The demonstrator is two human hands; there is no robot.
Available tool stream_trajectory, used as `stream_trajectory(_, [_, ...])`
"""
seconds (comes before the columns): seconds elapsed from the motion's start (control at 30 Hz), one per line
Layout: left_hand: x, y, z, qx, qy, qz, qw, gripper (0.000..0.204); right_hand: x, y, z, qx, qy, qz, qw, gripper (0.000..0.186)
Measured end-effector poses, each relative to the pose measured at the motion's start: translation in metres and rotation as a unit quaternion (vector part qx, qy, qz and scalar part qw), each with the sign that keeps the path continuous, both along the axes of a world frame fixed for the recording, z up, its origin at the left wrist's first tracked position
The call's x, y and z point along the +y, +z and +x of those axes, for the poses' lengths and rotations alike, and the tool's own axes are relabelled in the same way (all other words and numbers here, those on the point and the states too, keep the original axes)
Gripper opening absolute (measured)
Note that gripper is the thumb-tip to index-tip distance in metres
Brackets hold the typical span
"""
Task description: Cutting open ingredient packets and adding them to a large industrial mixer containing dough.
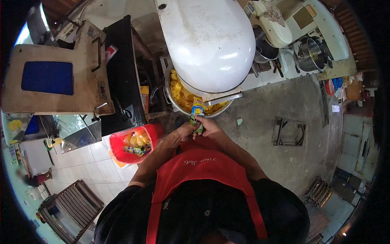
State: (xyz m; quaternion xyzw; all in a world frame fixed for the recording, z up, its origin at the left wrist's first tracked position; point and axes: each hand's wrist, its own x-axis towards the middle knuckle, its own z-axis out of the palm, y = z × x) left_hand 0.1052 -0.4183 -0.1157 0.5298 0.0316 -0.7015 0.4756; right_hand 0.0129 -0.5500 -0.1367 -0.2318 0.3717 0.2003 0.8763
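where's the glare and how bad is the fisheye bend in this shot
Head view: bright glare patches sit on the white mixer housing; straight edges bow toward the black rim; both hands and the small packet read fairly sharp in the centre; the far corners go dark.

red bin (132,147) (wrappers, perhaps), wooden pallet (70,208)

A small yellow-and-blue packet (198,110) stands upright just before the yellow-filled bowl (177,91).

One camera on my head looks steeply down my red apron (199,171) to the floor (284,105). My hands meet near centre; the big white mixer (209,40) fills twelve o'clock, close, edges bending toward the rim.
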Motion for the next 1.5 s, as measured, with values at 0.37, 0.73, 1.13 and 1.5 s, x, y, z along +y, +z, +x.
stream_trajectory(0.37, [-0.006,0.043,0.001,-0.066,-0.057,0.021,0.996,0.023,-0.018,-0.071,0.026,0.088,-0.176,-0.165,0.966,0.027])
stream_trajectory(0.73, [-0.029,-0.023,0.022,-0.12,-0.089,0.03,0.988,0.052,-0.028,0.033,0.001,0.026,0.225,-0.367,0.902,0.039])
stream_trajectory(1.13, [-0.02,-0.078,-0.007,-0.255,-0.115,0.058,0.958,0.074,0.001,0.004,-0.034,0.034,0.031,-0.243,0.969,0.042])
stream_trajectory(1.5, [-0.03,-0.032,-0.007,0.074,0.066,-0.003,0.995,0.033,0.002,-0.015,-0.043,-0.018,0.076,-0.304,0.949,0.035])
